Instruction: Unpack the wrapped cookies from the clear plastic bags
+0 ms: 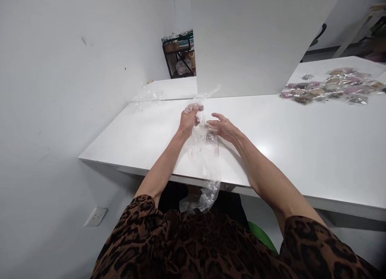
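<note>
My left hand (189, 117) has its fingers curled around the upper part of a crumpled clear plastic film (208, 154). The film trails down across the white table, over its front edge and towards my lap. To the right of it is my right hand (224, 127), its fingers apart and the tips close to or touching the film. A small wrapped packet (209, 135) shows faintly under those fingertips; what is inside cannot be made out.
More loose clear plastic (147, 98) lies at the table's back left corner. Many small wrapped packets (334, 86) are spread at the far right. A white upright panel (247, 42) stands behind the table (286, 150), and a wall (60, 78) borders the left.
</note>
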Demonstrator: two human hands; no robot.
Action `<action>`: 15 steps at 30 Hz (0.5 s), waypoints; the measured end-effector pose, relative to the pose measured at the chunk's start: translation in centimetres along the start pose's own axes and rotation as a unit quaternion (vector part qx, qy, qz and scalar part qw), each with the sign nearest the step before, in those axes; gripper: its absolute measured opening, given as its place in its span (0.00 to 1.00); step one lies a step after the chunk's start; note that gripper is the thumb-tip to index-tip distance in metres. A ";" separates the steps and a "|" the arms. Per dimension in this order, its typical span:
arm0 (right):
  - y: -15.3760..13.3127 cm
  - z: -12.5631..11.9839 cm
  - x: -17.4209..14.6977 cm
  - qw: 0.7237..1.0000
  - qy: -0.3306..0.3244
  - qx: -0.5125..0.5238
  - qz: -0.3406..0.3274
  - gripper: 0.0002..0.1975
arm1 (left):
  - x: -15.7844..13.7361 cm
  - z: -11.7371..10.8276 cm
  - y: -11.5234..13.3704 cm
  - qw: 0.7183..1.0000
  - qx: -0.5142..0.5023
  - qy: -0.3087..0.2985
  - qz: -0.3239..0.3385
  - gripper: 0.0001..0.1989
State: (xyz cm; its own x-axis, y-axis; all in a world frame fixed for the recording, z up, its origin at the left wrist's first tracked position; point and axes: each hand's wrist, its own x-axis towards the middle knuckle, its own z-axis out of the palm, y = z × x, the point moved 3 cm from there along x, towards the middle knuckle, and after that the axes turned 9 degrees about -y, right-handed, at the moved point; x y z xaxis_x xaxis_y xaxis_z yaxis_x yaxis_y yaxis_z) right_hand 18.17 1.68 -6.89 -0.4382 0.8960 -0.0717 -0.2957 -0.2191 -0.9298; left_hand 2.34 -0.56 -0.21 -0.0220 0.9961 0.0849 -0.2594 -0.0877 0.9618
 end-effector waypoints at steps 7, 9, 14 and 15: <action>0.2 -2.0 1.3 0.997 0.072 0.008 -0.039 0.15 | 0.8 0.9 5.5 0.999 -0.015 0.002 0.038 0.11; 0.3 -2.4 1.5 0.995 0.090 0.008 -0.041 0.12 | 1.1 1.1 6.8 0.998 -0.024 0.007 0.057 0.14; -0.1 -2.9 1.6 0.992 0.117 0.013 -0.044 0.10 | 3.1 1.3 9.7 0.992 0.018 0.011 0.122 0.22; -0.2 -2.9 1.5 0.992 0.117 0.011 -0.046 0.10 | 3.4 1.4 10.5 0.989 0.040 0.007 0.140 0.23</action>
State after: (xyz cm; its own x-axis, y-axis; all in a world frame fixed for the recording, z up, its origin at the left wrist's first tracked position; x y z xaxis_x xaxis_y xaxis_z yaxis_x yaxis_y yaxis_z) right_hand 19.99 4.20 -7.89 -0.2006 0.9771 -0.0715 -0.3450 -0.1388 -0.9283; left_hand 0.93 1.94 10.52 -0.0967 0.9324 0.3482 -0.1629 -0.3599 0.9187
